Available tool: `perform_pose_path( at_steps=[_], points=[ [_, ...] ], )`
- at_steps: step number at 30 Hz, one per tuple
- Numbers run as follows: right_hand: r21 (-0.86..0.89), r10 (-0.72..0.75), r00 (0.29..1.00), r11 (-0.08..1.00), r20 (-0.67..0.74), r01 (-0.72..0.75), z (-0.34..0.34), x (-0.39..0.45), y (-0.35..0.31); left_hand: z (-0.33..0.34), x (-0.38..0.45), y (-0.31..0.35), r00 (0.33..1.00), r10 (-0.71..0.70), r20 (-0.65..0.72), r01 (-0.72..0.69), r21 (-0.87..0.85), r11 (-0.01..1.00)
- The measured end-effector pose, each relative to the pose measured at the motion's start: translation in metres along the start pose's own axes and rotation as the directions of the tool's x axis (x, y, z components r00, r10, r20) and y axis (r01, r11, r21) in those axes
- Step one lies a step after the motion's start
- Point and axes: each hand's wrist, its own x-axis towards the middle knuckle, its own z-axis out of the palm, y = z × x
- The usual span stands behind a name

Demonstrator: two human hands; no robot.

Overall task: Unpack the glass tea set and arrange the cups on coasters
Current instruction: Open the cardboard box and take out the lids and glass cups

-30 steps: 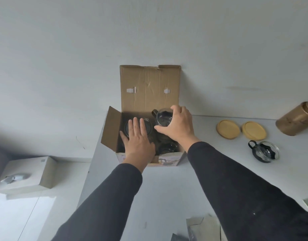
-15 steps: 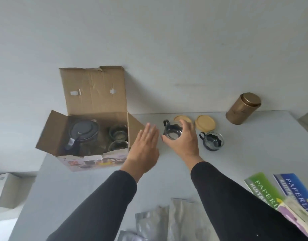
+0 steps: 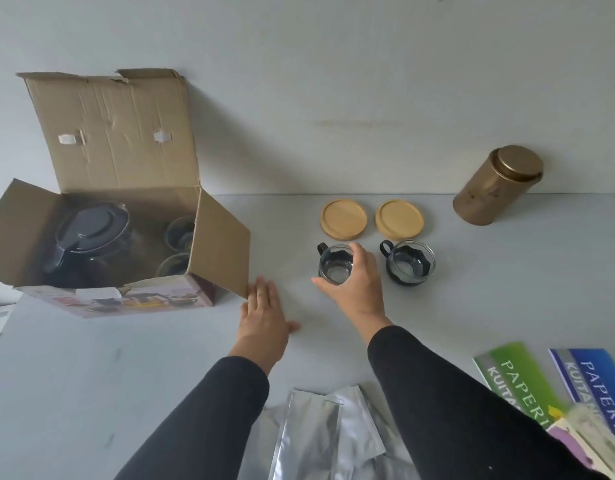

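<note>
My right hand [image 3: 359, 289] grips a glass cup with a dark handle [image 3: 335, 266], which stands on the white table [image 3: 91, 375] just in front of the left wooden coaster [image 3: 343, 217]. A second glass cup [image 3: 410, 262] stands to its right, in front of the right wooden coaster [image 3: 399, 218]. My left hand [image 3: 263, 318] lies flat on the table with straight fingers, beside the open cardboard box [image 3: 133, 299]. Inside the box are a glass teapot with a dark lid [image 3: 87, 233] and two more glass cups [image 3: 177, 232].
A gold tin canister [image 3: 496, 185] stands at the back right against the wall. Silver foil pouches [image 3: 320, 434] lie at the near edge between my arms. Green and blue paper packs [image 3: 555, 386] lie at the near right. The box's side flap [image 3: 223, 244] juts out toward my left hand.
My right hand lifted a cup out of the box, carried it right and set it down before the left coaster. My left hand left the box and dropped flat onto the table.
</note>
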Motion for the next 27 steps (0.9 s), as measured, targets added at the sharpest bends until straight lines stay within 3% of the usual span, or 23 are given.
perform_pose_path(
  at_steps=[9,13,19,21,23,27],
  points=[
    [-0.022,0.015,1.0,1.0,0.013,-0.014,0.002,0.011,0.001,-0.002,0.002,0.005,0.999,-0.045,0.026,0.045,0.021,0.999],
    [-0.153,-0.183,0.979,0.974,-0.094,0.167,-0.009,0.011,-0.014,-0.006,-0.007,-0.003,0.999,0.016,-0.031,-0.02,-0.119,0.993],
    [-0.048,-0.434,0.896,0.901,-0.096,0.432,-0.005,0.016,-0.098,-0.009,-0.041,-0.047,0.98,0.035,-0.196,-0.088,-0.266,0.96],
    [-0.027,-0.501,0.865,0.865,-0.029,0.501,0.006,0.013,-0.134,-0.015,-0.05,-0.066,0.976,-0.02,-0.216,-0.043,-0.288,0.957],
    [0.0,-0.516,0.847,0.854,0.125,0.52,0.018,0.007,-0.168,-0.019,-0.056,-0.087,0.967,-0.115,-0.228,0.045,-0.29,0.956],
    [-0.045,-0.5,0.795,0.837,0.344,0.546,0.046,-0.007,-0.225,-0.019,-0.056,-0.137,0.926,-0.356,-0.124,0.307,-0.299,0.903]
  ],
)
